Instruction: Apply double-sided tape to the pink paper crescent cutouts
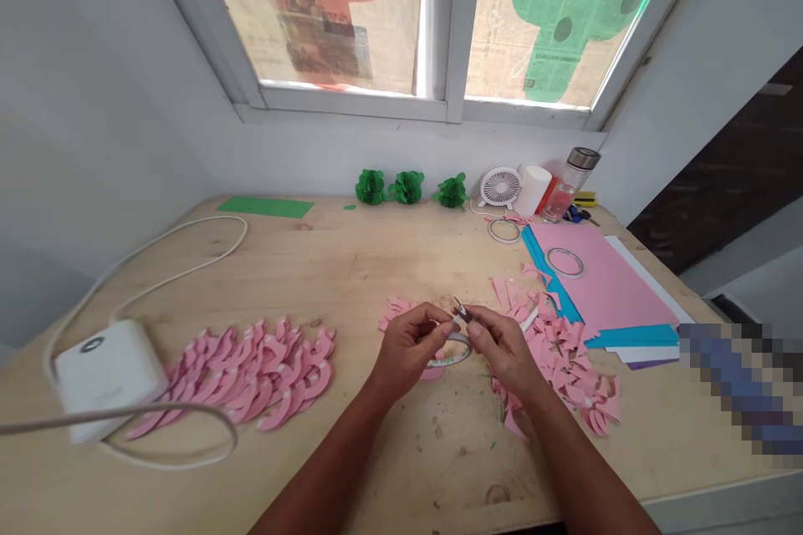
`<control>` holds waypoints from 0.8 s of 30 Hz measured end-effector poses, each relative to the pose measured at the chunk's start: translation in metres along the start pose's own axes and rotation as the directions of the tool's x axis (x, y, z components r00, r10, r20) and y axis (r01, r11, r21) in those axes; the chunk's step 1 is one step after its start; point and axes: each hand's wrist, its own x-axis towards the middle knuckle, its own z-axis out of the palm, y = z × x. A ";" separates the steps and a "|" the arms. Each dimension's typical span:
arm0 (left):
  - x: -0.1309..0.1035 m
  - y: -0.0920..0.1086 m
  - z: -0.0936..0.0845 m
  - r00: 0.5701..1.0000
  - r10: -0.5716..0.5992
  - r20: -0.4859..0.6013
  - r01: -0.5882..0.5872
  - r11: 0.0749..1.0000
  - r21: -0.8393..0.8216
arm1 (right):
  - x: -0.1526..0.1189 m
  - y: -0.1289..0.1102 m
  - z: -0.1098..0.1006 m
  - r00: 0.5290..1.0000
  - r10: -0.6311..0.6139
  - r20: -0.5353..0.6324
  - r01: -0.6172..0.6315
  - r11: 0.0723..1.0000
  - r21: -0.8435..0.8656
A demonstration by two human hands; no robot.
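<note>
My left hand (411,347) is closed, its thumb and fingertips pinching a narrow roll of double-sided tape (462,354) that hangs between my two hands. Close by on the right, my right hand (502,343) is closed round small scissors (462,311), with their dark pointed tips showing above the fingers. A short white piece, seemingly tape, shows at the left fingertips. Pink curved paper pieces (396,307) lie on the table behind my left hand, partly hidden by it. Right beside my right hand spreads a heap of pink paper scraps (568,364).
Overlapping pink paper arcs (269,376) lie left, beside a white power adapter (109,372) with a looping cable. Coloured sheets (602,276) bear a tape roll (565,262) at right. Green paper balls (406,187), a fan (500,186) and a bottle (568,184) stand along the wall.
</note>
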 end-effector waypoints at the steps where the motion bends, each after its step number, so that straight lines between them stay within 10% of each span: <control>1: 0.000 0.000 0.000 1.000 -0.006 0.003 0.006 1.000 -0.001 | 0.000 0.000 0.000 1.000 -0.002 0.004 0.002 1.000 -0.008; 24: 0.001 0.002 0.003 0.999 -0.049 -0.008 0.049 0.999 0.018 | 0.000 -0.001 0.002 0.998 -0.057 0.002 0.058 0.998 -0.018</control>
